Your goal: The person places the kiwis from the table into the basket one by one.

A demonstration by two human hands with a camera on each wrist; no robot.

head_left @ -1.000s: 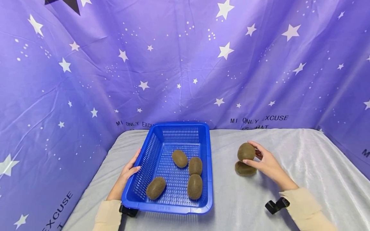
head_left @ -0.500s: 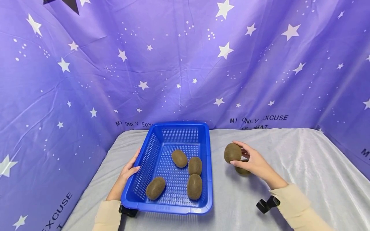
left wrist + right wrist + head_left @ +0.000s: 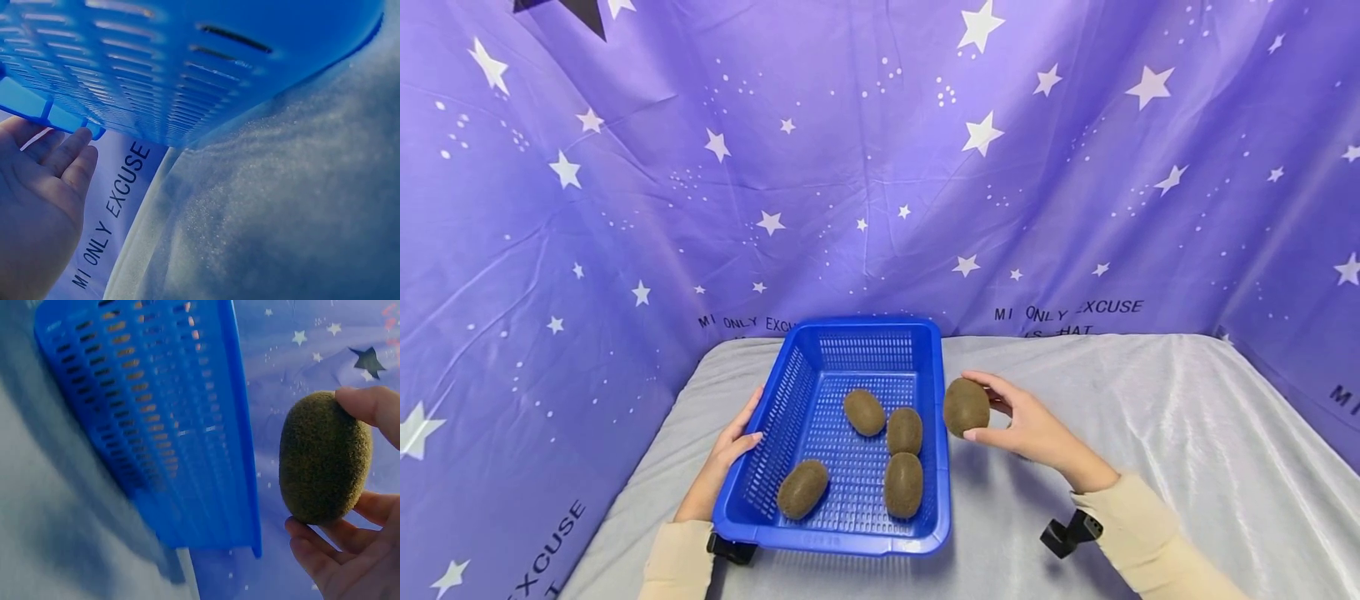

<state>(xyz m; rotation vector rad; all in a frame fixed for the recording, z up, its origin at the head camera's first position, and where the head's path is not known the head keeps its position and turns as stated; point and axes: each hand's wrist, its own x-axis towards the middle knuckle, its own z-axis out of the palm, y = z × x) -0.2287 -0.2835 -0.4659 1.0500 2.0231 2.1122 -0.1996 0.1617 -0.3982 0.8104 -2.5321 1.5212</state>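
My right hand [image 3: 1030,429] pinches a brown fuzzy kiwi [image 3: 966,408] between thumb and fingers, just right of the blue basket's rim. In the right wrist view the kiwi [image 3: 325,457] is held up above rim height, apart from the basket [image 3: 156,425]. Several more kiwis [image 3: 865,412] lie inside the blue slotted basket [image 3: 832,543], one of them a lone kiwi [image 3: 802,489] at the near left. My left hand [image 3: 722,458] holds the basket's left rim, thumb on top; in the left wrist view its fingers [image 3: 70,153] reach under the rim.
A pale grey cloth [image 3: 1187,433] covers the table. Purple star-patterned curtain [image 3: 865,167] encloses the back and sides. Black wrist cameras [image 3: 1071,533] sit below both wrists.
My right hand has carried the kiwi left, from above another kiwi on the cloth to beside the basket rim. That other kiwi is now hidden behind the hand. The left hand stays put.
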